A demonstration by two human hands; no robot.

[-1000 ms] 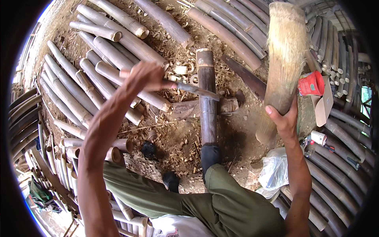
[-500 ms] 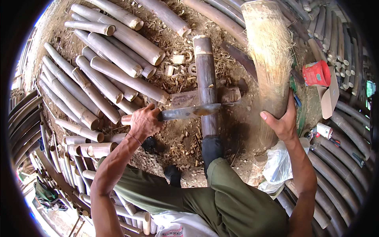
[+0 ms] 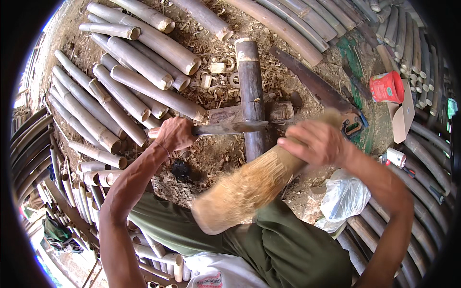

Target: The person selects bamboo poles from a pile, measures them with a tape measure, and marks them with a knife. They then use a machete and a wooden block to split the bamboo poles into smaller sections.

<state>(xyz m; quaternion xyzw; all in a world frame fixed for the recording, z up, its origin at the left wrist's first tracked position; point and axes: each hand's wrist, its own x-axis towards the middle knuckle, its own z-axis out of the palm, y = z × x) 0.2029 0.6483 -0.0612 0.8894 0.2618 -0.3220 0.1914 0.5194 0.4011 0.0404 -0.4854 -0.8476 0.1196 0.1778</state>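
Observation:
My left hand (image 3: 175,134) is closed round the handle of a machete (image 3: 225,128). The blade points right and lies crosswise over a dark bamboo pole (image 3: 251,91). That pole rests across a short wooden block (image 3: 224,114) on the ground, its lower end hidden. Wrapped round the narrow end of a thick wooden club (image 3: 249,187) are the fingers of my right hand (image 3: 319,141), blurred by motion. The club's wide, frayed end hangs toward me, above my thighs.
Cut bamboo lengths (image 3: 161,53) lie in a pile at the left. A handsaw (image 3: 317,81) lies on the ground to the right, near a red container (image 3: 386,87). A clear plastic bag (image 3: 343,197) sits by my right forearm. Wood chips cover the soil.
My right hand has swung the club from upright at the right, inward and down to the left, so its frayed end now points toward me. The left hand and machete have hardly moved.

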